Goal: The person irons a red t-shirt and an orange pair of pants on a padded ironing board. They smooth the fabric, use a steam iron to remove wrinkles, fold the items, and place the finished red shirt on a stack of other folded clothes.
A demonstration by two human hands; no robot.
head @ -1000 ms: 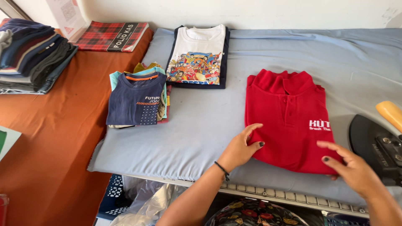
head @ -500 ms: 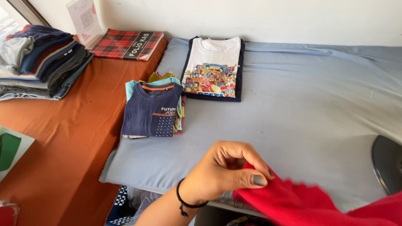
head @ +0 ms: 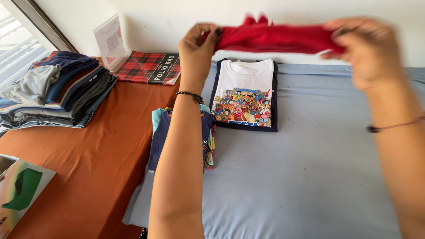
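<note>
A folded red shirt [head: 274,37] is held up in the air between both my hands, above the far end of the blue padded board [head: 318,177]. My left hand [head: 197,46] grips its left end and my right hand [head: 367,48] grips its right end; the right hand is blurred. Directly below the shirt lies a folded white T-shirt with a colourful print [head: 245,95] on top of a dark one. Under my left forearm sits a small stack of folded children's shirts with a navy one on top [head: 157,137].
An orange-brown cloth covers the table [head: 84,168] on the left. On it rest a pile of folded dark and grey clothes [head: 57,90], a red tartan box [head: 148,67], a clear upright sign holder [head: 108,42] and a green-printed card [head: 20,192]. A white wall runs behind.
The red shirt lay flat on the board, then my hands gathered it and lifted it up and away to the far side. The view has shifted left and forward.
</note>
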